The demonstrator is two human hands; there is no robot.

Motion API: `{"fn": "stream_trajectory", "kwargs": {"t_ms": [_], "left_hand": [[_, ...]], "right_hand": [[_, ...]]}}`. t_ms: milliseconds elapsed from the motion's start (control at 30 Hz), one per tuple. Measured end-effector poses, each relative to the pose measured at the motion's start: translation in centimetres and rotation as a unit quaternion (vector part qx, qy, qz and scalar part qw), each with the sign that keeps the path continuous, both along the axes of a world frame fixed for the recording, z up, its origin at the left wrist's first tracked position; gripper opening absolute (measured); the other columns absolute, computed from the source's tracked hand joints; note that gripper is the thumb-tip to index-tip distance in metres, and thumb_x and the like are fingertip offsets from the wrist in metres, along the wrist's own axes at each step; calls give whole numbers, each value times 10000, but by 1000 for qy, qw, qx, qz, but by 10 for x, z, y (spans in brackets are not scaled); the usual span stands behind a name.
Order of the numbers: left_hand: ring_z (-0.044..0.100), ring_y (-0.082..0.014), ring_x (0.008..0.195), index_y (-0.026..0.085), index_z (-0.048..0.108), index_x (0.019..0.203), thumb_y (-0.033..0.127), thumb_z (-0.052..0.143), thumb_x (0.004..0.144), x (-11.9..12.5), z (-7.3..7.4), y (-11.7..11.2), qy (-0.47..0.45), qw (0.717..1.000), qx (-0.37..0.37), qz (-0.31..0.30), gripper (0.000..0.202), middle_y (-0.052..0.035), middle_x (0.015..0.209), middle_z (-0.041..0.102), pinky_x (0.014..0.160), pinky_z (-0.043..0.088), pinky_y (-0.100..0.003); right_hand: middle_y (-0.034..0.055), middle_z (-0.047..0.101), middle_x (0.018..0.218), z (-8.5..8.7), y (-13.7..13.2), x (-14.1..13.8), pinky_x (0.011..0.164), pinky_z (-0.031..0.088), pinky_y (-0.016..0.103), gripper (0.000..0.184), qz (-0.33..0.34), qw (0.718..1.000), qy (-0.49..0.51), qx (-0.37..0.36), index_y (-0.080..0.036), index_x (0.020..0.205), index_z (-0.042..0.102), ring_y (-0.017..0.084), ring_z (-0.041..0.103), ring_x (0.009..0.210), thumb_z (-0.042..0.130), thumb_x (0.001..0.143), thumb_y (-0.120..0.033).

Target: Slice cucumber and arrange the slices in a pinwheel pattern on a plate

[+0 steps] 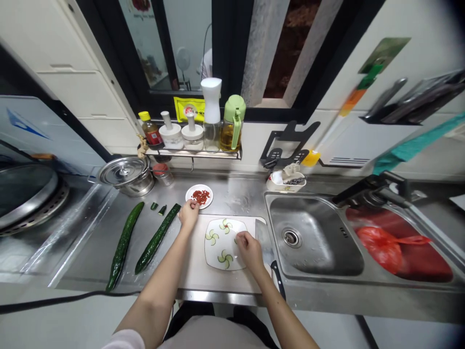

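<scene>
My left hand [189,214] is closed in a pinch at the near rim of a small white dish [188,195] of small red pieces [201,196]; what its fingertips hold is hidden. Over the right side of a square white plate [214,257], my right hand [250,247] has its thumb and fingers pressed together, and I cannot make out anything in them. Thin green-edged cucumber slices [225,259] lie on the plate in pinwheel shapes. One pinwheel at the back has a red spot in its middle. A bit of green shows beside my right fingertips.
Under the plate is a white cutting board [196,281], with a knife [278,278] along its right side. Two cucumbers [125,245] and cut ends [162,210] lie left. A lidded pot [127,174] stands behind them, a sink [319,237] right, a seasoning shelf [196,152] at the back.
</scene>
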State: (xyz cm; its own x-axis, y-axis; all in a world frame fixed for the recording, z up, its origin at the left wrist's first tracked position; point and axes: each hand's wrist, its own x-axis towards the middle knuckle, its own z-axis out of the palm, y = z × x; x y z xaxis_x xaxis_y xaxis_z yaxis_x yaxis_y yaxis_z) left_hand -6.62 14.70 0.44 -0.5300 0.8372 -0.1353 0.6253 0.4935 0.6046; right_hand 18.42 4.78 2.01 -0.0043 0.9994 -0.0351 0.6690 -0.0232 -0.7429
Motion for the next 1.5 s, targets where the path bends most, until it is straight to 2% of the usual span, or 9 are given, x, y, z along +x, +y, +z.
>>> {"fn": "stream_trajectory", "kwargs": {"t_ms": [167, 400, 600, 767, 867, 967, 1167, 1300, 1500], "left_hand": [[620, -249, 1012, 291, 675, 982, 336, 540, 835, -15, -3, 22, 73, 996, -49, -26, 205, -57, 1054, 704, 864, 376, -372], [592, -274, 1071, 281, 688, 1005, 372, 553, 826, -17, -7, 38, 128, 982, -99, -93, 242, -89, 1128, 672, 893, 371, -400], [588, -271, 1052, 266, 689, 942, 340, 542, 829, -12, -12, 42, 146, 978, -85, -124, 199, -79, 1120, 660, 910, 360, -420], [601, -259, 1030, 253, 687, 858, 260, 600, 766, -11, -11, 45, 120, 986, -66, -96, 127, -66, 1076, 676, 894, 375, -388], [629, -229, 946, 243, 679, 836, 270, 630, 739, -12, -10, 44, 40, 997, -17, -58, 113, -43, 974, 700, 838, 408, -336], [629, -170, 762, 208, 666, 832, 303, 639, 720, -6, -11, 37, -102, 992, 69, -23, 150, -18, 808, 686, 735, 433, -274], [513, -102, 603, 165, 626, 745, 353, 696, 623, 30, -3, 9, -323, 922, 208, -45, 234, -2, 684, 611, 622, 415, -224], [446, -84, 566, 164, 636, 736, 336, 703, 633, 49, 19, -19, -340, 910, 219, -89, 212, 1, 693, 613, 582, 384, -212], [483, -98, 622, 172, 645, 763, 312, 694, 695, 62, 50, -51, -332, 906, 220, -142, 163, -3, 738, 641, 638, 414, -223]], "right_hand": [[-8, 503, 549, -3, -14, 7, 575, 372, 271, 287, -17, 999, 27, 11, -245, 759, 605, 173, 490, 539, 435, 848, -458], [-11, 514, 538, 1, -21, 14, 535, 364, 251, 311, -17, 999, 43, 13, -209, 800, 638, 154, 480, 520, 438, 843, -443], [-19, 507, 542, -1, -21, 15, 547, 358, 239, 321, -15, 998, 47, 25, -184, 798, 631, 143, 488, 531, 450, 852, -443], [-20, 504, 547, -4, -19, 16, 547, 358, 241, 319, -18, 998, 56, 28, -180, 810, 633, 142, 485, 527, 454, 852, -441], [-27, 488, 540, -5, -18, 15, 547, 355, 241, 300, -16, 998, 61, 27, -183, 803, 631, 139, 476, 521, 457, 846, -424], [-36, 469, 535, -3, -15, 11, 543, 347, 240, 280, -21, 997, 70, 23, -190, 790, 623, 134, 457, 515, 467, 836, -417], [-49, 422, 532, 14, 5, 0, 548, 342, 231, 237, -19, 995, 98, 31, -204, 756, 608, 123, 417, 523, 481, 815, -395], [-48, 443, 555, 29, 18, -5, 544, 336, 222, 214, -18, 992, 120, 28, -204, 778, 611, 116, 417, 535, 508, 801, -390], [-45, 461, 588, 42, 25, -12, 508, 315, 212, 247, 8, 987, 157, 15, -199, 795, 619, 102, 403, 530, 535, 805, -432]]}}
